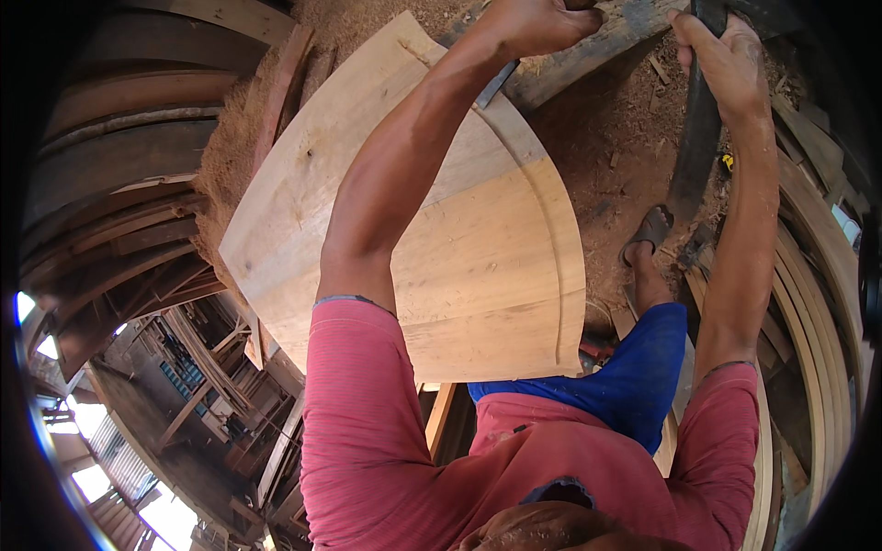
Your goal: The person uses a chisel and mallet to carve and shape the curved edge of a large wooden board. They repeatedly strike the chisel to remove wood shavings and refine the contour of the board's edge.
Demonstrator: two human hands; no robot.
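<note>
My left hand (551,28) is at the top edge, closed in a fist. Something dark shows between its thumb and fingers, but most of it is out of the picture. Beneath my left forearm, a flat grey metal blade (496,84) pokes out over the panel's edge; whether it belongs to what I hold, I cannot tell. My right hand (730,69) grips a long dark bar (696,138), thumb on one side and fingers on the other. Before me lies a broad pale wooden panel (487,275) with a curved right edge and a groove running along it.
A weathered beam (597,50) lies beyond the panel. Sawdust and chips cover the ground (597,138), where my sandalled foot (649,234) rests. Curved planks (818,303) are stacked at right, dark boards (129,138) at left. Timber (202,367) fills the lower left.
</note>
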